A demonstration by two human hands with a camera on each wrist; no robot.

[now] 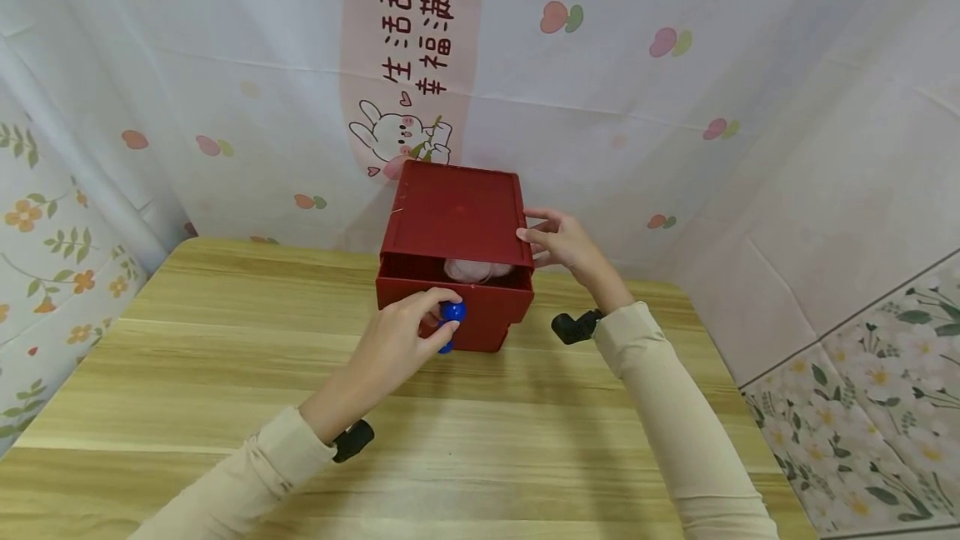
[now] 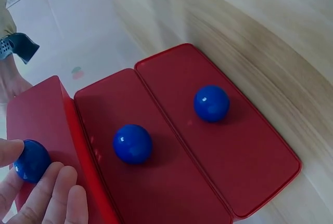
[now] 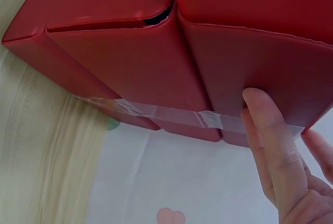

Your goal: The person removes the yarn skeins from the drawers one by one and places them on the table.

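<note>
A red drawer cabinet (image 1: 457, 211) stands on the table against the cloth-covered wall. Its top drawer (image 1: 491, 304) is pulled partly out, and a pale pinkish bundle (image 1: 472, 271) shows inside; what it is, I cannot tell. My left hand (image 1: 397, 336) pinches the top drawer's round blue knob (image 2: 32, 162) between thumb and fingers. Below that drawer, two closed drawers carry a middle blue knob (image 2: 132, 144) and a lower blue knob (image 2: 212, 103). With extended fingers (image 3: 276, 135), my right hand (image 1: 566, 244) touches the cabinet's right side, its thumb by the top edge.
The wood-grain table (image 1: 225, 390) spreads around the cabinet. Clear tape (image 3: 161, 114) runs along the cabinet's side. Printed cloth (image 1: 600, 107) hangs close behind, and floral panels flank the table. A black wrist device (image 1: 576, 327) sits on each arm.
</note>
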